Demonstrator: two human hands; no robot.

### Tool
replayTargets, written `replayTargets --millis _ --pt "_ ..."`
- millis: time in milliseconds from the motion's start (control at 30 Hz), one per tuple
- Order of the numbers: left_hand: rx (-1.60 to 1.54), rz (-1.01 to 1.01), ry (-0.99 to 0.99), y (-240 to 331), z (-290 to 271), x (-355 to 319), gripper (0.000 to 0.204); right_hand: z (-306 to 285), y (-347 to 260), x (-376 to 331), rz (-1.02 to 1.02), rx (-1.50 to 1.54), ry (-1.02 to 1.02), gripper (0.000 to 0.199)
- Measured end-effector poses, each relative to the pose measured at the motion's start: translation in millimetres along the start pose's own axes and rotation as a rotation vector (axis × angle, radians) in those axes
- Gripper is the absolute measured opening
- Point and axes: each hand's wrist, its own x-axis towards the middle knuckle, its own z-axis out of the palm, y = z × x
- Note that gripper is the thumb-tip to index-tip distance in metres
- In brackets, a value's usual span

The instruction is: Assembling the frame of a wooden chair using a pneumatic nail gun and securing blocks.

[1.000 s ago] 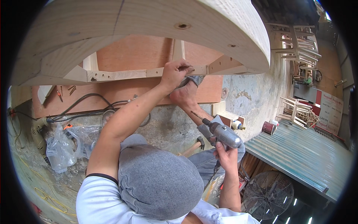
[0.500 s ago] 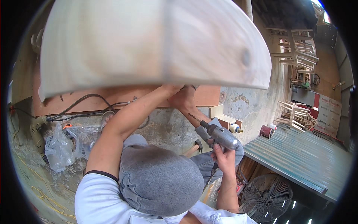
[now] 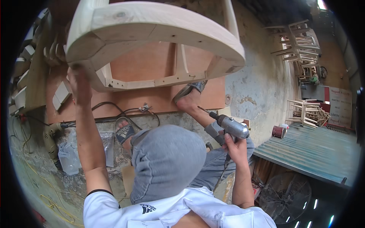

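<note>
Right fingers (image 3: 229, 140) clasp and partly cover a drill (image 3: 235, 127); whether blurred left fingers (image 3: 73, 78) pinch, I cannot tell.

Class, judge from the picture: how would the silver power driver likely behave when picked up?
The power driver is probably heavy for its size, given its metallic-looking body. That smooth, rounded housing might be slippery and apt to roll. The dark cord or hose below would likely tug at it.
</note>
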Motion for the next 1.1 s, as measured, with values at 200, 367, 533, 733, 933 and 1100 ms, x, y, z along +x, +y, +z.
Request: replayTargets --millis 200,367,533,733,933,1100 --pt "0.065 0.174 -0.520 98.1 66.5 -17.6 0.058 0.0 -26.0 -2.2 -0.015 -0.025 0.097 0.024" --pt "0.228 0.250 -0.765 144.5 119.9 -37.1 0.049 0.4 -23.3 36.5 -0.096 -0.242 0.093 0.028" --pt "0.287 0.261 -1.024 190.4 183.6 -50.1 0.051 7.4 20.7 90.6 -0.389 -0.407 0.179 0.031" --pt "0.721 0.243 -1.192 223.2 234.5 -91.3 0.062 -7.1 48.5 117.9 -0.334 -0.245 0.197 0.031" --pt "0.455 0.212 -1.069 215.6 263.0 -101.5 0.052 -10.6 40.7 145.4 -0.242 -0.117 0.081 0.032" --pt "0.438 0.197 -1.128 212.7 285.0 -105.0 0.048 -12.2 40.4 166.9 -0.107 -0.135 0.083 0.038"
